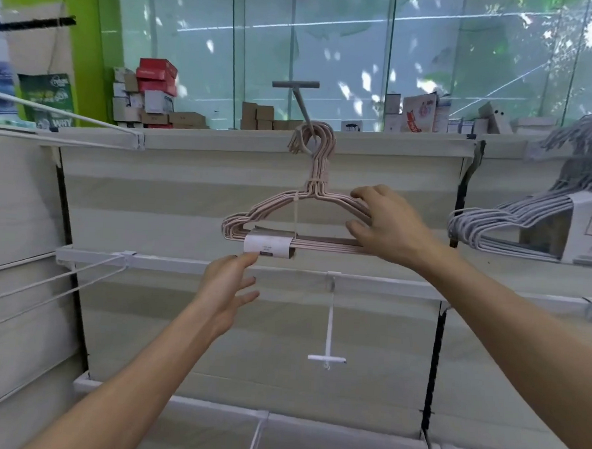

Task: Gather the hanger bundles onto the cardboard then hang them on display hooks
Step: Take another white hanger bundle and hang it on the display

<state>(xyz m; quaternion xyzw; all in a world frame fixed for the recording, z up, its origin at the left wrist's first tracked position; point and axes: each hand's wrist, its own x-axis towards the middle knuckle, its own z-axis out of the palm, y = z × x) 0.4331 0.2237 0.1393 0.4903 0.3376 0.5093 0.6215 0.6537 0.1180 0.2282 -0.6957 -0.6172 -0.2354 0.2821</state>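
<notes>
A bundle of pink hangers (282, 206) with a white paper label hangs by its hooks on the grey display hook (302, 108) at the top of the shelving. My right hand (387, 225) holds the bundle's right shoulder, thumb under the bottom bar and fingers over the top wires. Just below the label, my left hand (228, 286) is spread with straight fingers, its fingertips at the label's lower edge. No cardboard is in view.
A grey hanger bundle (534, 223) hangs at the right. A white display hook (328, 329) juts out from the middle rail below the pink bundle. White wire arms (44, 279) stick out at the left. Boxes line the top ledge before the window.
</notes>
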